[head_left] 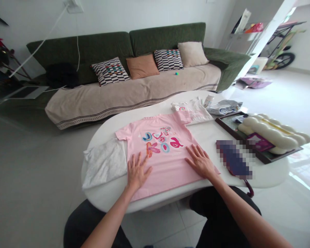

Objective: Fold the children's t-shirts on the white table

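Note:
A pink T-shirt (160, 168) with a colourful printed design lies spread flat on the white table (105, 198), its neck away from me. My left hand (138, 171) rests on the shirt's lower left part, fingers apart. On its right side, below the print, my right hand (200, 161) lies flat with the fingers spread. A light grey garment (105, 163) lies to the left, against the shirt's edge. Behind the right sleeve is a folded white garment (200, 115), partly under that sleeve.
To the right, a dark-rimmed tray (258, 156) carries a cream bubbly-shaped object (276, 134). A blurred-out dark item (234, 158) lies before it. A plastic packet (226, 106) and small white bottle (208, 100) are at the back. Beyond stands a green sofa (167, 36) with cushions.

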Tool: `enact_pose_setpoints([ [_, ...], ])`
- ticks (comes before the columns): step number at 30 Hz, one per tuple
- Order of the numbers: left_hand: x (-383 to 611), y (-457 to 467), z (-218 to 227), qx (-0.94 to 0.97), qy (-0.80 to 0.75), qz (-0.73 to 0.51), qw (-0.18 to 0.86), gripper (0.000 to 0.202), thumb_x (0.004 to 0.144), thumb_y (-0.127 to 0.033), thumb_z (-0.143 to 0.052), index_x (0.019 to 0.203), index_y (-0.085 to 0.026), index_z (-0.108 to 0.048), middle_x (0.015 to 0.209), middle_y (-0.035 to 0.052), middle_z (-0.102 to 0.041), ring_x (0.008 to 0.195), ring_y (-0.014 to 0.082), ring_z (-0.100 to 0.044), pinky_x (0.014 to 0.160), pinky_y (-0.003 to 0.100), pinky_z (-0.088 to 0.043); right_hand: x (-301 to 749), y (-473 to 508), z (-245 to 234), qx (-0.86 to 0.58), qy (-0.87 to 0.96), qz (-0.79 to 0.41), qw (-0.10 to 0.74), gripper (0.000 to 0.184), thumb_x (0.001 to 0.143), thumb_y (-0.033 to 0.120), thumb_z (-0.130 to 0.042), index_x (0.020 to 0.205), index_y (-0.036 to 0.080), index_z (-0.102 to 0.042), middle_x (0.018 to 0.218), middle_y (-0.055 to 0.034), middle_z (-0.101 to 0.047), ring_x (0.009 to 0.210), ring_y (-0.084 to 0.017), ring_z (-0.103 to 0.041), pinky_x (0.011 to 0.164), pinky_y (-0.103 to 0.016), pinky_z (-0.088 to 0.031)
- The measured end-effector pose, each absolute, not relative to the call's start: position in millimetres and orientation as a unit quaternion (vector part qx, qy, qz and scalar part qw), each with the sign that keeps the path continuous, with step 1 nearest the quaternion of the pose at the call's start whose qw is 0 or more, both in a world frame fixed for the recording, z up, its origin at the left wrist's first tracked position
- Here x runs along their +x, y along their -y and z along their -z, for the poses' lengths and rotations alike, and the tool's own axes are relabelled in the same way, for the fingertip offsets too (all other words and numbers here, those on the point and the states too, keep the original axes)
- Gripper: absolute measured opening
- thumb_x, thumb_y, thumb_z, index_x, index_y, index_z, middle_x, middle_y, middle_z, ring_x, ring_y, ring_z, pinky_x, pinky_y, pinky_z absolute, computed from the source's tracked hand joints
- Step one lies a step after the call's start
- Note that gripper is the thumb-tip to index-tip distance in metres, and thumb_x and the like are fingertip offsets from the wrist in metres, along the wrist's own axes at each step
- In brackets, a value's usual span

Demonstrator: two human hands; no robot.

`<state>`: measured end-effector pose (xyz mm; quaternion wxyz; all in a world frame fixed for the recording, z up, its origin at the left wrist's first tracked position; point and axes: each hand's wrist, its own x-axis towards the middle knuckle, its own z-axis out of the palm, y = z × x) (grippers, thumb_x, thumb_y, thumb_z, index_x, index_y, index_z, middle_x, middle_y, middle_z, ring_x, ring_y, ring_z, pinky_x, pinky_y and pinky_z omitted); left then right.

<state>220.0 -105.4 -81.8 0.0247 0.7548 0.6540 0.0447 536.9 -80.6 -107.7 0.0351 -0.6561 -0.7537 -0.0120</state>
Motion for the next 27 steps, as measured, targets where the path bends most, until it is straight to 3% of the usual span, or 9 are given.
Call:
enact_pose_setpoints([
  [5, 220, 108, 76, 0.748, -0.662, -0.038, 0.043, 0.059, 0.080, -0.056, -0.037, 0.135, -0.038, -0.025, 0.145, -0.0025, -0.018, 0.132, 0.0305, -0.009, 0.104, 0.048, -0.015, 545, 83, 106, -0.666, 0.746, 0.007, 0.022, 0.059, 0.086, 0.056, -0.023, 0.139, 0.031, -0.015, 0.145, -0.0018, -0.018, 0.132, -0.024, -0.012, 0.100, -0.048, -0.023],
  [11, 226, 147, 70, 0.773, -0.629, -0.057, 0.064, 0.067, 0.081, -0.055, -0.037, 0.139, -0.028, -0.017, 0.146, 0.0065, -0.010, 0.132, 0.0320, -0.006, 0.101, 0.053, -0.017, 515, 112, 89, -0.649, 0.760, 0.002, 0.023, 0.062, 0.087, 0.053, -0.024, 0.140, 0.025, -0.011, 0.146, -0.0063, -0.011, 0.133, -0.025, -0.007, 0.099, -0.056, -0.018],
  [20, 227, 195, 80, 0.777, -0.626, -0.051, 0.049, 0.062, 0.078, -0.059, -0.037, 0.135, -0.037, -0.024, 0.145, -0.0001, -0.016, 0.132, 0.0318, -0.009, 0.103, 0.052, -0.014, 503, 158, 105, -0.627, 0.778, 0.012, 0.025, 0.057, 0.087, 0.053, -0.026, 0.138, 0.031, -0.018, 0.145, -0.0039, -0.017, 0.133, -0.028, -0.007, 0.098, -0.057, -0.020],
  [27, 225, 203, 77, 0.783, -0.616, -0.045, 0.069, 0.063, 0.079, -0.061, -0.034, 0.136, -0.037, -0.022, 0.146, 0.0016, -0.015, 0.132, 0.0314, -0.007, 0.103, 0.053, -0.015, 511, 159, 98, -0.621, 0.783, -0.027, 0.011, 0.056, 0.087, 0.052, -0.026, 0.138, 0.031, -0.019, 0.145, -0.0048, -0.017, 0.132, -0.028, -0.008, 0.097, -0.057, -0.021],
])
